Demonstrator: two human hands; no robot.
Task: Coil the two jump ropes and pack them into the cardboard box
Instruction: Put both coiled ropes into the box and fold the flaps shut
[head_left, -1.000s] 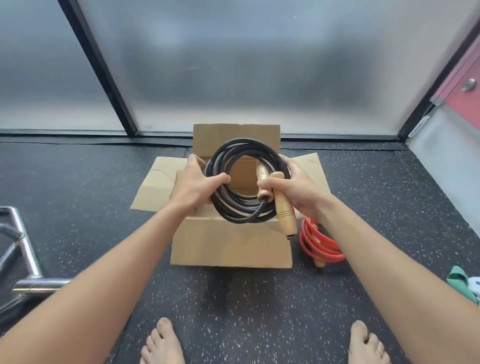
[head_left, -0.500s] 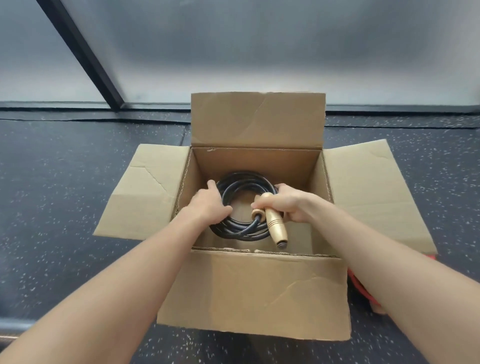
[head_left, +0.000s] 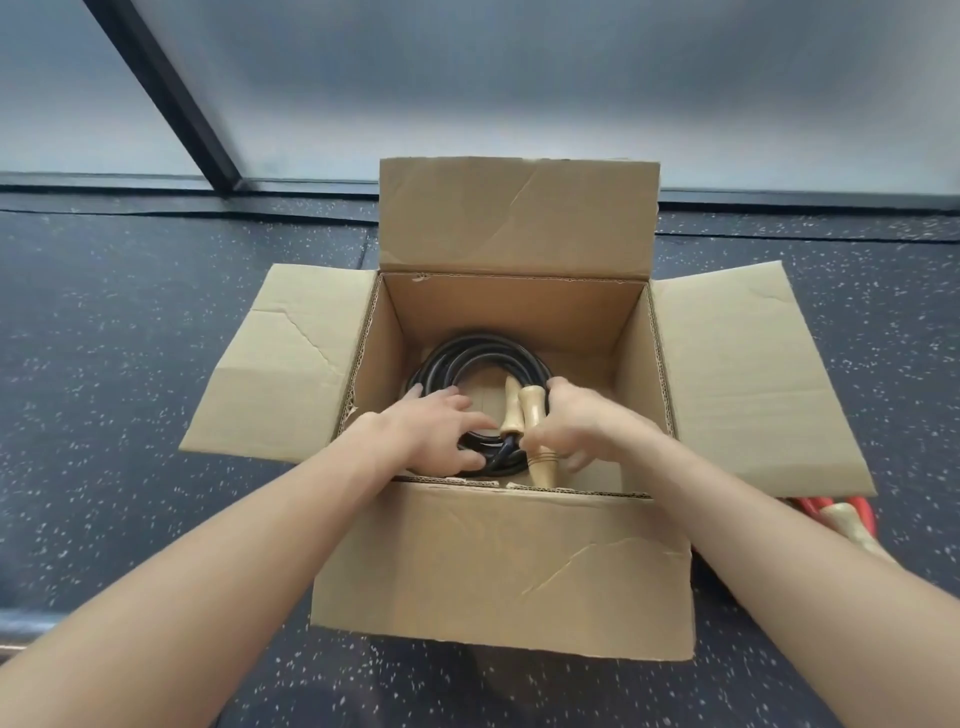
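- Viewing speckled dark rubber floor (head_left: 156, 364), frosted grey wall (head_left: 519, 78).
- Coiled black jump rope (head_left: 467, 353) in brown cardboard box (head_left: 493, 566), wooden handles (head_left: 532, 410) lying 12-to-6 o'clock.
- My left hand (head_left: 431, 431) lies flat-fingered on it; right hand (head_left: 582, 426) grips handles.

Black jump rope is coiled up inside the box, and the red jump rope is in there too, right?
Not quite. The black jump rope is coiled inside the cardboard box, but the red jump rope is not in there. The head view shows it lying on the floor outside, by the box's right side.
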